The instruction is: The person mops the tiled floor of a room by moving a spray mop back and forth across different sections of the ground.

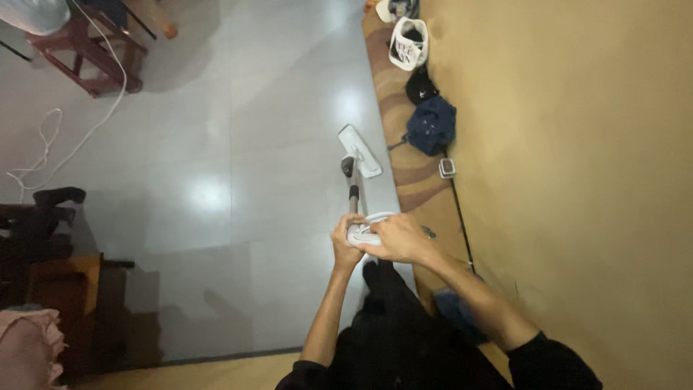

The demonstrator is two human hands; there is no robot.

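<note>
mop handle [353, 195]: long axis runs from both hands straight ahead to the white pad [359, 150] on the grey floor [216, 195]
left hand [345, 247]: clenched on white grip [364, 230]
right hand [395, 238]: wrapped over it, nearer wall [577, 180]

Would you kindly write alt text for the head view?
Both hands, left hand and right hand, grip the white top of a flat mop standing on a glossy grey tiled floor. Bags lie along the tan wall.
</note>
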